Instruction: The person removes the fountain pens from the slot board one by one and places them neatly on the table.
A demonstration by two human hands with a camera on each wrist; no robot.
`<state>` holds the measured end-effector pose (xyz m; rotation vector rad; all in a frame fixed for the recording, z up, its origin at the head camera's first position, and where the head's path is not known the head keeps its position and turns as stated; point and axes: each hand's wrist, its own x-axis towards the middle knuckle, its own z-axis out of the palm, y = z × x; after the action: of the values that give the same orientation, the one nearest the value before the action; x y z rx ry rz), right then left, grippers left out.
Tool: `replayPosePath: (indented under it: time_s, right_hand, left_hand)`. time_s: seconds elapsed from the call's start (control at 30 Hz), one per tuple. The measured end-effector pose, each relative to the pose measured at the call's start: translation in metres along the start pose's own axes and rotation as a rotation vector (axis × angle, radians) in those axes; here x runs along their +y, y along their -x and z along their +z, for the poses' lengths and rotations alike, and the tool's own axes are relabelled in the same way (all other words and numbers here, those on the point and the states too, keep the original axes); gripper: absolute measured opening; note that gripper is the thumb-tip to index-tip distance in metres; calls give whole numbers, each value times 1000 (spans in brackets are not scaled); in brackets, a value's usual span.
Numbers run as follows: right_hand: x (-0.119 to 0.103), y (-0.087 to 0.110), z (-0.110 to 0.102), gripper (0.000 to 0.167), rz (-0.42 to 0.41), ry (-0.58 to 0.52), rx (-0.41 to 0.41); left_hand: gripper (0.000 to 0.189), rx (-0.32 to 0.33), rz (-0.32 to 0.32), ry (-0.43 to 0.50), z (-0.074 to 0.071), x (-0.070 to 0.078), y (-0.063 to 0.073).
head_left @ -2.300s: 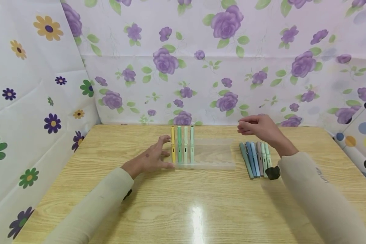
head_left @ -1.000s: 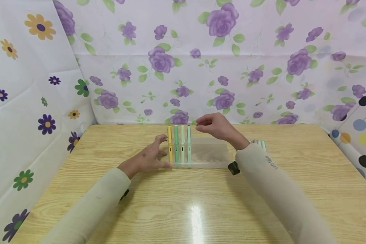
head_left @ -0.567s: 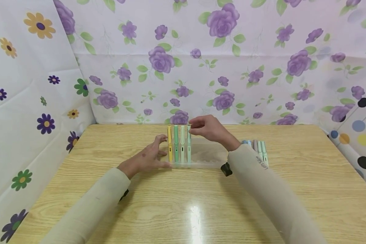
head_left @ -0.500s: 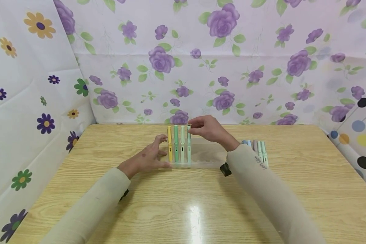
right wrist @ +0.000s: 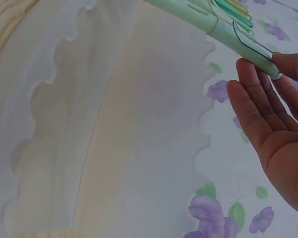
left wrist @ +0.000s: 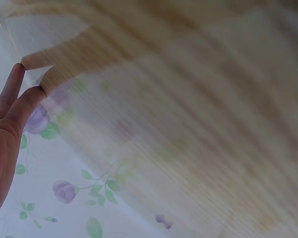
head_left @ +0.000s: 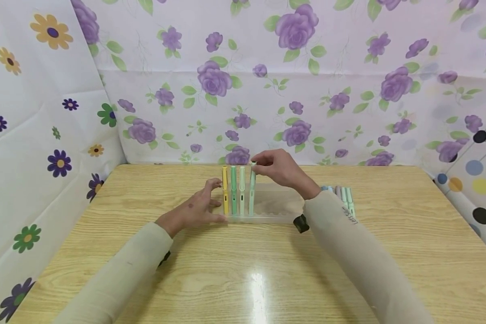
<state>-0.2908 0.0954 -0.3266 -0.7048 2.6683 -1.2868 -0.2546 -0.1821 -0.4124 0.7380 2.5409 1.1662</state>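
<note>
In the head view a clear pen rack [head_left: 277, 219] bears a row of upright pens at its left part: a yellow pen [head_left: 225, 191], a green pen [head_left: 233, 191] and a pale green pen [head_left: 242, 191]. Right of these, a mint pen [head_left: 252, 193] leans slightly, its cap end pinched by my right hand [head_left: 278, 167]. The right wrist view shows thumb and fingers on the tip of that mint pen [right wrist: 221, 32], other fingers extended. My left hand [head_left: 200, 209] rests with spread fingers against the rack's left end. The left wrist view shows fingertips touching a clear surface.
Several more pens [head_left: 350, 200] lie side by side on the wooden table [head_left: 210, 274] right of the rack, partly hidden by the right sleeve [head_left: 344, 234]. A floral cloth [head_left: 166, 90] hangs behind the table.
My right hand came leftward from above the loose pens to the rack and took hold of the mint pen's cap end. That pen is now slightly raised and tilted. The left hand stayed put.
</note>
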Motion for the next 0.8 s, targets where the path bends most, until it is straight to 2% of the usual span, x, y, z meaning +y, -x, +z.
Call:
replayPosePath:
  time_s: [0.33, 0.8]
  right_hand:
    - [2, 7, -19, 34, 26, -29, 11]
    - [29, 35, -54, 42, 93, -10, 2]
  left_hand:
    - [98, 3, -4, -8, 0, 1, 1]
    - [99, -7, -10, -5, -1, 1, 1]
